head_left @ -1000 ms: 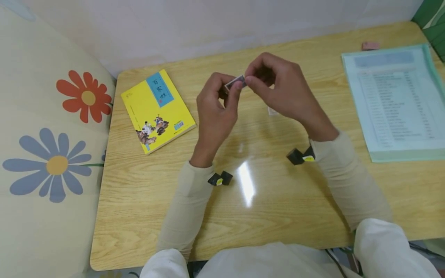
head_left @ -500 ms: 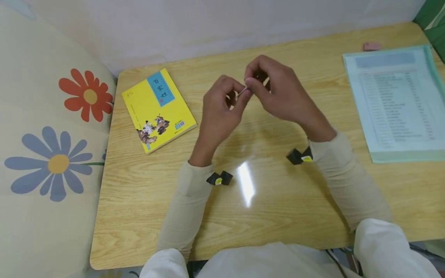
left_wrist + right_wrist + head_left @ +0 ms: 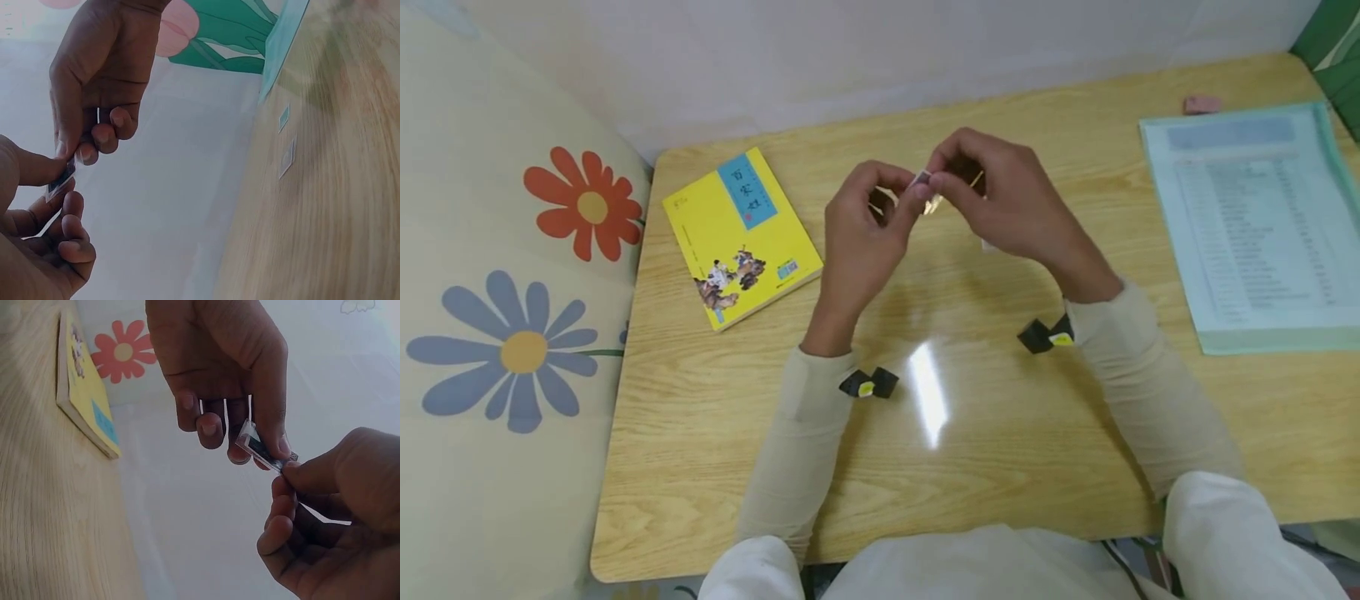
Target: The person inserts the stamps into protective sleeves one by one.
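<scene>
A small flat packet (image 3: 259, 447), with clear edges and something dark inside, is between both hands. Its exact kind is too small to tell. My left hand (image 3: 867, 229) pinches it between thumb and fingertips, in the air above the table. From the other side, my right hand (image 3: 1011, 196) pinches the packet's near corner in the right wrist view, thumb on top. The two thumbs almost meet on it. Fingers hide much of the packet in the head view. A pale flat piece (image 3: 987, 246) lies on the table, partly covered by my right hand.
On the wooden table (image 3: 722, 433), a yellow book (image 3: 737, 242) lies at the left. A teal folder with a printed sheet (image 3: 1255, 225) lies at the right, a pink block (image 3: 1202, 105) behind it. Two small flat pieces, one teal (image 3: 284, 117), one pale (image 3: 287, 157), show in the left wrist view.
The packet was face up, then seen edge-on, and now its face shows again in the head view. My left hand shifted slightly right, then back left. Both hands keep their pinch.
</scene>
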Demonstrator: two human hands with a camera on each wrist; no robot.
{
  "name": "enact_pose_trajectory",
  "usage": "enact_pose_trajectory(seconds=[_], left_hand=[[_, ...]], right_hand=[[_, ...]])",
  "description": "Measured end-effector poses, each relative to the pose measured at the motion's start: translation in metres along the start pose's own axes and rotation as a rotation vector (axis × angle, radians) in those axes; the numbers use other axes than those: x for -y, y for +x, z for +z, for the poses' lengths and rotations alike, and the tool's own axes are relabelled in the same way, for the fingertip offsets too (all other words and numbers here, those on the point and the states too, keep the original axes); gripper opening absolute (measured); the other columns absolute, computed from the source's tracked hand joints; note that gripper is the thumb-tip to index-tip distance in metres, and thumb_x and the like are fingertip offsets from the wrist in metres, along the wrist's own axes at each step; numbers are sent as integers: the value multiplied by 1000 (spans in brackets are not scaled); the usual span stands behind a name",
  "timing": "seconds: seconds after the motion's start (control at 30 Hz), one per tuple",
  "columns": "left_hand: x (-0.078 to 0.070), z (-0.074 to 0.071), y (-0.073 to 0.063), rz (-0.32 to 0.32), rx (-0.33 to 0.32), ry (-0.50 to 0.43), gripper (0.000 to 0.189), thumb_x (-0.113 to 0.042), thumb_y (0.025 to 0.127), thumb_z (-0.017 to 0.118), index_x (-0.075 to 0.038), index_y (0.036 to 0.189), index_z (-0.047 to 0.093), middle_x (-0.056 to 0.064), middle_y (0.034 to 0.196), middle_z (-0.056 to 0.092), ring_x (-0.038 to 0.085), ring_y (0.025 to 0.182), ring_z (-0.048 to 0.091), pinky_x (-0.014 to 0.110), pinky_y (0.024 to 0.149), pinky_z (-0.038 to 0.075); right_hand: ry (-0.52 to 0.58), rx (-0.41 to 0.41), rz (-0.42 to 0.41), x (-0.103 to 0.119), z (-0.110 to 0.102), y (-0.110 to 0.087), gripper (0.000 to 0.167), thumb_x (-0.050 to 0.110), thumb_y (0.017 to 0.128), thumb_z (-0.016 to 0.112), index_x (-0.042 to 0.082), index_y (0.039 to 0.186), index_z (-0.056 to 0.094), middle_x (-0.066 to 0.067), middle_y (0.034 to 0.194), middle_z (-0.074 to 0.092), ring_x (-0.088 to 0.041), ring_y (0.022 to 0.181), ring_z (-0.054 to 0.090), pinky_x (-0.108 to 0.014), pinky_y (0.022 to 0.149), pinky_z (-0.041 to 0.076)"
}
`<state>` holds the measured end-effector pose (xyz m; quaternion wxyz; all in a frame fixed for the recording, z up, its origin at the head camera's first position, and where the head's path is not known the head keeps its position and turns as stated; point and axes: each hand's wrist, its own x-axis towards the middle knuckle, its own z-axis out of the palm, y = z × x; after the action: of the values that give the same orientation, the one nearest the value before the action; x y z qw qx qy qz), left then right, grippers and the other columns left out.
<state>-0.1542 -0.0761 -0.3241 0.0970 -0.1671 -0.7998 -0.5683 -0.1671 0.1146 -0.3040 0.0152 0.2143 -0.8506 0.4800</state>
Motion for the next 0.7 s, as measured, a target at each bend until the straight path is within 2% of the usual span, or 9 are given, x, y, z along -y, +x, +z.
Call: enact_pose_trajectory(seconds=[0.13,0.2,0.37,0.47,0.6,0.7], left_hand=[[-1,-4,1,-40,17,-15,22,-27,97,69,-6,105,65,0,94,63,19,72,50,28,59,41],[-9,-6,0,-64,22,-12,18,-20,98,67,-3,105,65,4,94,63,20,72,50,27,60,42],[-7,-8,1,-105,39,41,14,-15,99,66,-1,104,64,6,89,61,20,70,48,26,59,39],[10,-8,4,-169,66,80,14,-19,100,65,-5,103,64,5,88,61,19,72,50,27,60,41],[33,-10,5,-350,137,159,15,-22,100,63,-7,104,62,6,90,65,19,77,57,28,62,45],[50,-10,5,-453,197,261,17,-23,100,61,-7,103,62,7,90,66,21,78,59,30,62,46]], right_hand=[[-36,-9,-16,-1,1,2,19,25,102,60,7,110,64,0,97,64,-11,79,57,-27,70,49],[-51,-12,-33,-2,1,2,19,23,102,60,7,110,65,0,97,64,-10,79,57,-27,70,49],[-96,-32,-68,-5,-1,2,22,24,103,59,7,112,67,-1,101,64,-9,84,58,-28,74,50],[-122,-79,-92,-9,-7,2,26,27,105,55,7,115,68,-1,106,64,-10,89,59,-29,79,51],[-125,-127,-67,-14,-17,-1,29,30,106,51,8,116,68,1,108,63,-8,90,58,-29,82,51],[-124,-124,-51,-17,-21,-2,29,31,106,51,8,114,68,1,108,63,-9,91,59,-29,82,51]])
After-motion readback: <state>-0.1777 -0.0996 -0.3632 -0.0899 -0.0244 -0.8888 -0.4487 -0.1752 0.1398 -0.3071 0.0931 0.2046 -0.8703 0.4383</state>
